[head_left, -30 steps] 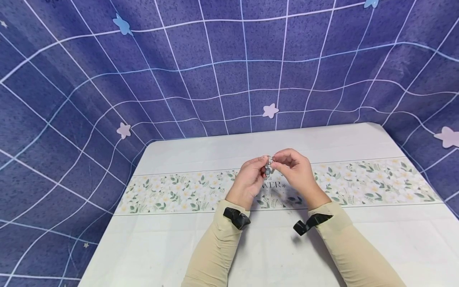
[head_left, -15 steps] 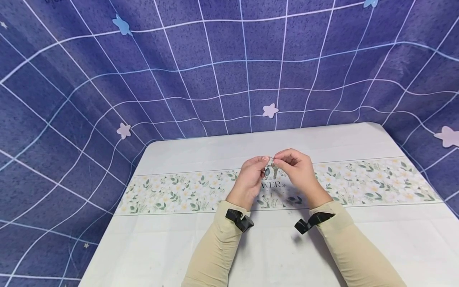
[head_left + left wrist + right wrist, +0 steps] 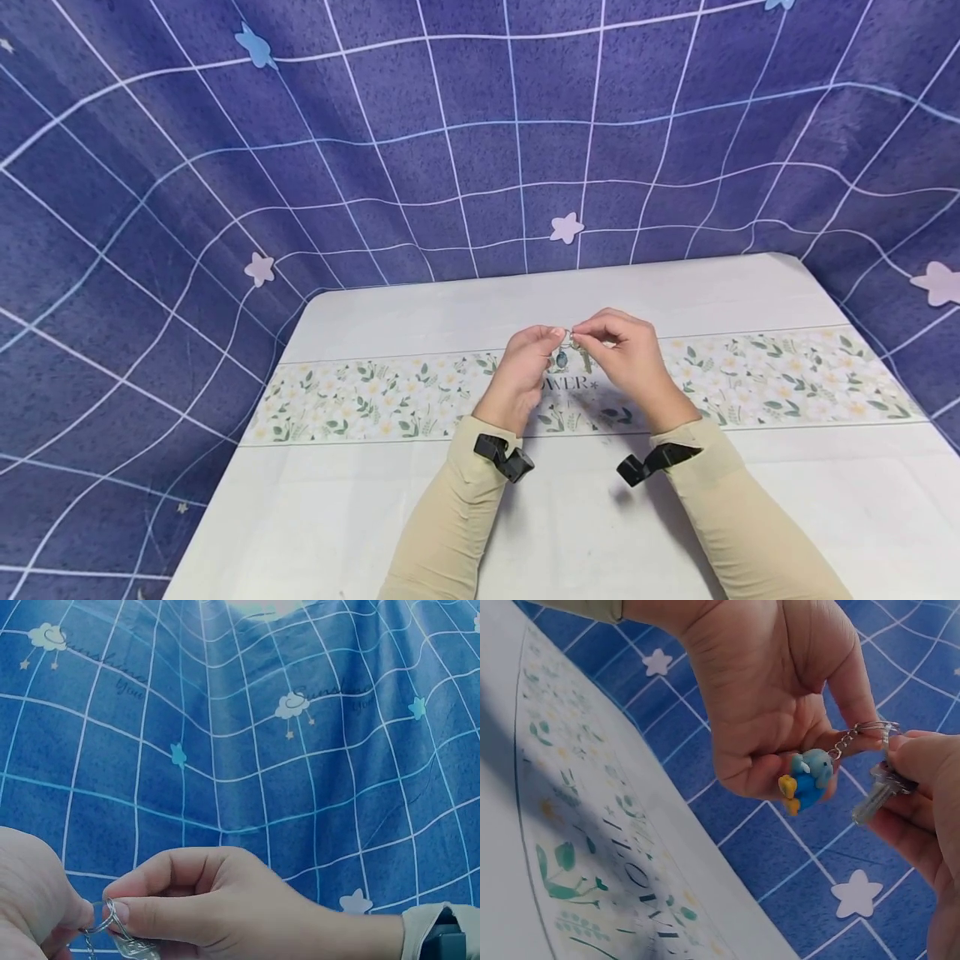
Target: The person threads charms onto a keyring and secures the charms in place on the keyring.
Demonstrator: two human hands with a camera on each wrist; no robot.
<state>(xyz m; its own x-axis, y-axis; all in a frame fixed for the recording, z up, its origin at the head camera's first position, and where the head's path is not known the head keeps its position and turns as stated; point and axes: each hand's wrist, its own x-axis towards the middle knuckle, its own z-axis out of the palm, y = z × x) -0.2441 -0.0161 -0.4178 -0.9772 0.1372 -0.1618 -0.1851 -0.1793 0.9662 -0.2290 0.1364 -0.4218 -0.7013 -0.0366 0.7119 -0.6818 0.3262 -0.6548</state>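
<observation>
Over table (image 3: pixel 420 533), 2 hands (image 3: pixel 573 362) pinch key ring (image 3: pixel 876 727).

White table (image 3: pixel 375 517), blue grid backdrop (image 3: pixel 375 125)

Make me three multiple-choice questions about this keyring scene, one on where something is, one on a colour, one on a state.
1. Where is the key ring?
A. flat on the table
B. held up between both hands
C. hung on the backdrop

2. What colour is the elephant charm?
A. blue with yellow
B. red
C. black

3. How does the key sit?
A. alone on the table
B. pinched by the right hand at the ring
C. inside a lock

Answers: 1 B, the left hand and right hand pinch the ring above the table. 2 A, the right wrist view shows blue and yellow. 3 B, right fingertips grip it.
</observation>
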